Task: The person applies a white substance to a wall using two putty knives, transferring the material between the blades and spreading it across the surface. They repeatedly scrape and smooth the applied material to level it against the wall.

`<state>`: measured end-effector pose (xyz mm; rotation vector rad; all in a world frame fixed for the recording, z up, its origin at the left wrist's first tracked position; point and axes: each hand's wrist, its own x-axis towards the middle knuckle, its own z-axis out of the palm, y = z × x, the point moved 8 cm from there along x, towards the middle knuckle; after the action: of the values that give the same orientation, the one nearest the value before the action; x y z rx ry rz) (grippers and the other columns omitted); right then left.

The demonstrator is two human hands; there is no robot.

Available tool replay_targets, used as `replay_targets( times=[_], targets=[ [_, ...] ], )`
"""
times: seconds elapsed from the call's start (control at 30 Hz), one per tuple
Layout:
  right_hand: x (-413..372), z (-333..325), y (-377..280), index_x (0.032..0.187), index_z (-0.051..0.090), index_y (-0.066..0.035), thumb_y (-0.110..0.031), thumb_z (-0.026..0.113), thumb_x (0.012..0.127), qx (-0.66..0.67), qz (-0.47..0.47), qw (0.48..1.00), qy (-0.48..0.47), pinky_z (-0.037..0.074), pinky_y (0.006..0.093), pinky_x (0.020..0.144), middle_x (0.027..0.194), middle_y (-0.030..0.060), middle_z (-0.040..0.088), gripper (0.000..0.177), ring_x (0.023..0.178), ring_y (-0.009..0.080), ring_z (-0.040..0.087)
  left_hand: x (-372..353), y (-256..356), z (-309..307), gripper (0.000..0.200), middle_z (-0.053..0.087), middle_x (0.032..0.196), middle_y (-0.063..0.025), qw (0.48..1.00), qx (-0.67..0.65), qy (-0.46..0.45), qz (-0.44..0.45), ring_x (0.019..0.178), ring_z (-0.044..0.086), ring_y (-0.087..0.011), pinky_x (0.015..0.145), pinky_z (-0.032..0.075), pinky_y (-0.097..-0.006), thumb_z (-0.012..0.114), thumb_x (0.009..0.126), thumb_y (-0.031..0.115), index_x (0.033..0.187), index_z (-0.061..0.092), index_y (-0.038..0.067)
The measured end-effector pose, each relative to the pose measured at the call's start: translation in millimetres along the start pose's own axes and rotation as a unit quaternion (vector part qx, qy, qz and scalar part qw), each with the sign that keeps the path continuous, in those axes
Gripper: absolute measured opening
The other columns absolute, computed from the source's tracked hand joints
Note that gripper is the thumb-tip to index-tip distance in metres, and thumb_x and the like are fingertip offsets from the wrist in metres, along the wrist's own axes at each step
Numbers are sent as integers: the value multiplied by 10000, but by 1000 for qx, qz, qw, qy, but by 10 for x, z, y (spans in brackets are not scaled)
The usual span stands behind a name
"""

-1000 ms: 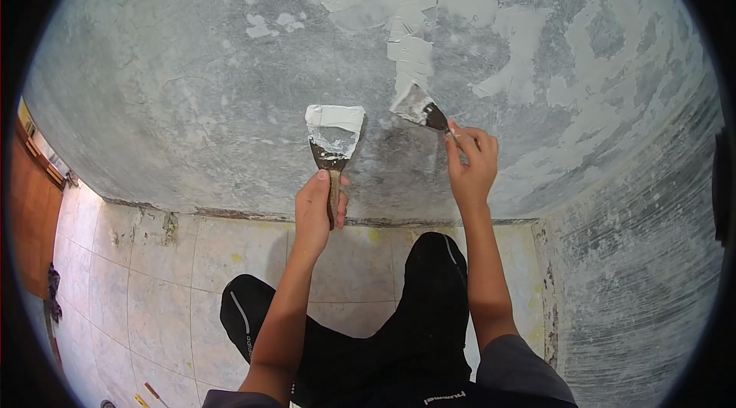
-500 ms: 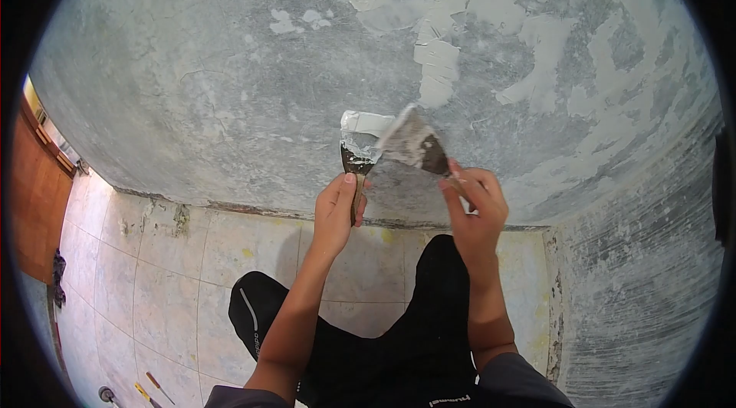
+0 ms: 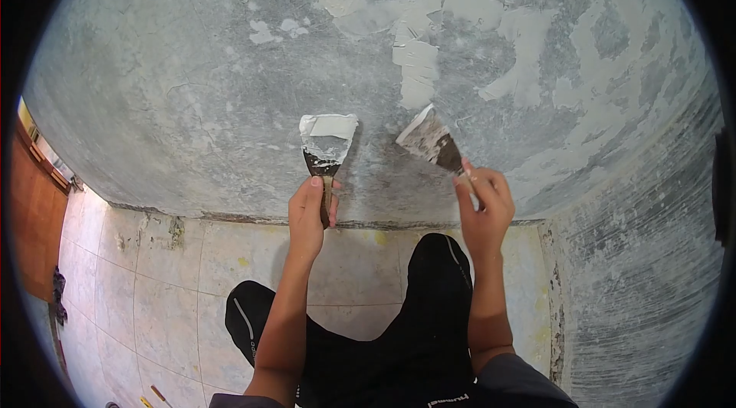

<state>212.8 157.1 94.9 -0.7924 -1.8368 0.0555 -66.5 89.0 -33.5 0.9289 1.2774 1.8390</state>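
Head view: left scraper thickly white-coated, right scraper smeared.

We see a pale tiled floor with thin joint lines, meeting the grey wall. Greenish, crusty patches mark it just beside the wall, and yellow stains near it. Well apart from the wall, we make out a brown-handled tool and a yellow item, near each other, both partly cut off.
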Motion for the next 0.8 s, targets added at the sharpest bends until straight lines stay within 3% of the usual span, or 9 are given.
replay_targets(
  times=[0.2, 0.3, 0.4, 0.5, 0.6, 0.67, 0.8],
  targets=[
    [458, -126, 109, 1202, 784, -105, -19, 779, 869, -44, -15, 998, 34, 500, 315, 747, 961, 67, 670, 344, 837, 200, 625, -32, 14, 45, 523, 527, 616, 1, 1000, -1, 2, -13, 480, 472, -72, 443, 311, -223, 385, 1104, 503, 1054, 648, 53],
    [540, -127, 156, 1189, 792, -110, -31, 784, 876, -6, 52, 997, 55, 496, 312, 748, 961, 66, 670, 323, 865, 182, 619, -37, 30, 87, 521, 529, 618, 0, 1000, -4, -6, -8, 484, 479, -70, 442, 317, -222, 388, 1105, 502, 1054, 648, 54],
    [488, -16, 252, 1217, 773, -89, -48, 792, 879, -1, 69, 995, 75, 480, 290, 679, 973, 69, 669, 341, 856, 152, 605, -34, 19, 113, 517, 531, 621, -1, 1000, -8, -2, -13, 486, 479, -72, 447, 333, -223, 390, 1106, 496, 1057, 648, 50],
    [304, 88, 357, 1244, 729, -30, -68, 795, 891, 24, -4, 989, 146, 455, 272, 598, 981, 76, 661, 361, 797, 121, 588, -26, 5, 132, 518, 531, 622, -2, 1000, -8, -9, -5, 487, 479, -74, 455, 349, -224, 387, 1109, 490, 1059, 646, 44],
    [107, 195, 484, 1222, 691, 27, -89, 788, 915, 60, 46, 991, 111, 460, 246, 563, 999, 70, 655, 342, 739, 88, 572, -30, -3, 149, 522, 532, 625, -3, 1000, -1, -9, -9, 491, 482, -76, 460, 360, -225, 383, 1112, 486, 1062, 645, 38],
    [-26, 377, 660, 1192, 674, 46, -120, 785, 937, 218, 251, 941, 59, 497, 243, 590, 965, 58, 661, 324, 708, 75, 578, -32, -10, 156, 522, 534, 628, -4, 1000, 1, -10, -11, 492, 484, -77, 461, 361, -225, 382, 1113, 485, 1062, 645, 37],
    [-79, 559, 683, 1204, 651, 41, -139, 784, 946, 274, 256, 926, 38, 507, 239, 579, 891, 46, 661, 341, 692, 67, 586, -50, -9, 170, 505, 515, 603, -2, 1000, -20, 3, -15, 492, 450, -72, 474, 344, -235, 416, 1117, 453, 1052, 672, 23]
  ],
)
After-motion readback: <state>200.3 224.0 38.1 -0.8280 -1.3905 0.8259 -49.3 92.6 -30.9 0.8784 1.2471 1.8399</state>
